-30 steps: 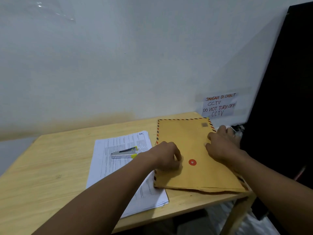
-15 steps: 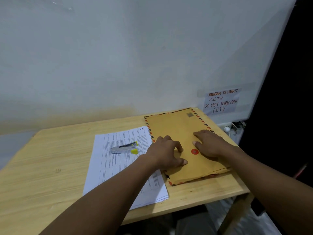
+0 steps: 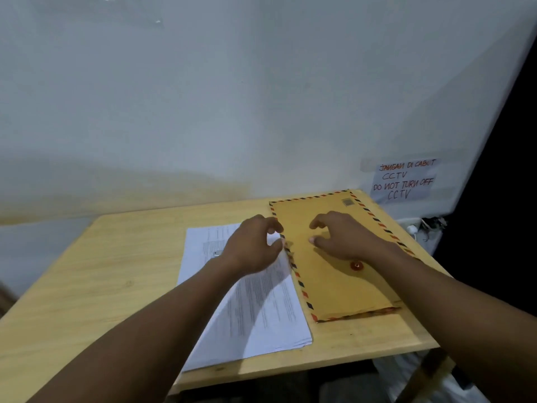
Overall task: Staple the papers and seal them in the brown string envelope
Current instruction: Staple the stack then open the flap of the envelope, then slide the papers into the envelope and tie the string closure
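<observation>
A brown envelope (image 3: 328,274) with a striped airmail border and a red string button (image 3: 356,265) lies flat on the right half of the wooden table (image 3: 96,286). A stack of printed white papers (image 3: 261,309) lies to its left, partly under its edge. My left hand (image 3: 254,247) hovers over the papers at the envelope's left edge, fingers curled and apart, holding nothing. My right hand (image 3: 341,237) is above the envelope's upper half, fingers bent and spread, empty. The stapler is almost wholly hidden behind my left hand.
A white wall stands right behind the table. A taped paper sign (image 3: 402,180) about CCTV hangs at the right, with a white plug and wires (image 3: 415,228) below it. A dark panel (image 3: 499,199) borders the table's right side.
Both hands lifted off the envelope and moved away from me, the left one over to the papers. The envelope has turned a little and lies straighter beside the papers.
</observation>
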`<state>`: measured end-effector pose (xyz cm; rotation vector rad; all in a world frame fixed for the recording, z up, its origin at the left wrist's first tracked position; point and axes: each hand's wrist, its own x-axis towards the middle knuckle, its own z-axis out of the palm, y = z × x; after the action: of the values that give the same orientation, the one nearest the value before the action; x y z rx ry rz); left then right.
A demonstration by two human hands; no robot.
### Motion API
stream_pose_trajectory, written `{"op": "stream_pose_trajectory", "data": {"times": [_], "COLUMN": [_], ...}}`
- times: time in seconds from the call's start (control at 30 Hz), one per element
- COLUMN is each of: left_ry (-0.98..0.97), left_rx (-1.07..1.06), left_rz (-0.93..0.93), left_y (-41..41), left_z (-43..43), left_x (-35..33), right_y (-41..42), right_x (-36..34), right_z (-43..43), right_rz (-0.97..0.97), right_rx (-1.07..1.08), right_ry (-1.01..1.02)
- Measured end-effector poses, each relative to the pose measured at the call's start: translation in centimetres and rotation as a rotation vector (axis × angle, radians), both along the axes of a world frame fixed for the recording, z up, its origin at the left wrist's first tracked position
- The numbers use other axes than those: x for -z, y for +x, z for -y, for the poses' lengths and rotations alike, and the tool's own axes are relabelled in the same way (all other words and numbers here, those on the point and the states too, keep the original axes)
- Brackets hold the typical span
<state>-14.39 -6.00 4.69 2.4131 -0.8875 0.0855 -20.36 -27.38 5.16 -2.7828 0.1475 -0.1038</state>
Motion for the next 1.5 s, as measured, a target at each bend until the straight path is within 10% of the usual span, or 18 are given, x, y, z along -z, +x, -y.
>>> {"op": "stream_pose_trajectory", "data": {"times": [0.27,0.97,1.5], "left_ry": [0.019,-0.072,-0.037], "left_rx": [-0.323,-0.3,-0.522], "left_rz": [0.013,0.119,0.109], "left_y": [4.6,7.5,3.8], "left_z": [-10.8,-13.9,-13.3], "left_x": [2.7,6.5,5.1], "right_y": [4.3,20.2,9.0], "right_x": [0.7,1.1,1.8], "right_z": [-10.1,-11.5,-9.3], "right_rz": [-0.017,-0.037,-0.057], "right_rx": [-0.265,-0.19,0.016], "right_ry": [0.011,-0.143,0.006]}}
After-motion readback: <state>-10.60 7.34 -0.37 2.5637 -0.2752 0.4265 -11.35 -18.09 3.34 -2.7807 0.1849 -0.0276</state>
